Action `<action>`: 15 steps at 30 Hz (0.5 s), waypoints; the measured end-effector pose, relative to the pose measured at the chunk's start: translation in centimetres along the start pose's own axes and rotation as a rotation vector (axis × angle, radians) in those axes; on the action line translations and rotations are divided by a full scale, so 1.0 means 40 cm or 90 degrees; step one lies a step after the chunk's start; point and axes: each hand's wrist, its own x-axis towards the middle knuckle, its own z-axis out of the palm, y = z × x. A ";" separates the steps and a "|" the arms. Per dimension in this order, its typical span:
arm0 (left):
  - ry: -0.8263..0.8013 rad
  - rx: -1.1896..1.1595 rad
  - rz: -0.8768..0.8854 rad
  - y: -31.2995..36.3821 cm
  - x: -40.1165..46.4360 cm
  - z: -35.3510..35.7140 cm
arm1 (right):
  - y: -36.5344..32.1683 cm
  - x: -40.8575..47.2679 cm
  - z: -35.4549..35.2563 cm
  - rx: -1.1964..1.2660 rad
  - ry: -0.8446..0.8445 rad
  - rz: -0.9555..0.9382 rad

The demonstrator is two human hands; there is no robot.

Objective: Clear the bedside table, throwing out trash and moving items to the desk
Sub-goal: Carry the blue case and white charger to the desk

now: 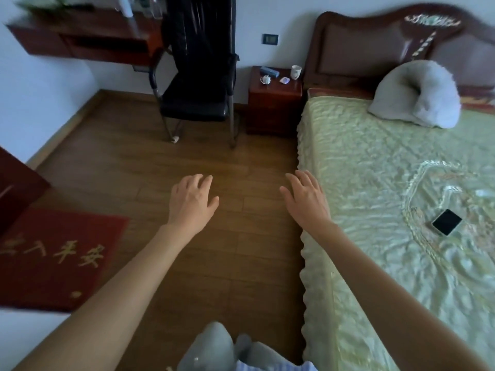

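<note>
The dark red bedside table (273, 108) stands far ahead between the black chair and the bed. On its top are a white mug (295, 72), a grey-blue box (270, 71), a small white charger with cable (266, 79) and a small crumpled white and purple thing (284, 80). The red-brown desk (80, 41) is at the far upper left. My left hand (191, 200) and my right hand (305, 198) are stretched out over the wooden floor, palms down, fingers apart, holding nothing, well short of the table.
A black office chair (198, 84) stands between desk and bedside table. The bed with a green cover (388, 196) fills the right side, with a grey pillow (417, 95) and a phone (446, 222) on it. A red mat (53, 261) lies at the left.
</note>
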 end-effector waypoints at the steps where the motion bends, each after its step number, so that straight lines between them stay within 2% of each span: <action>1: -0.001 0.000 0.004 0.005 0.039 0.005 | 0.013 0.038 -0.003 0.000 0.004 0.003; 7: -0.008 0.003 0.050 0.021 0.304 0.043 | 0.069 0.274 0.000 -0.003 0.018 0.024; 15: 0.026 -0.019 0.104 0.048 0.769 0.091 | 0.130 0.676 -0.011 -0.025 0.037 0.053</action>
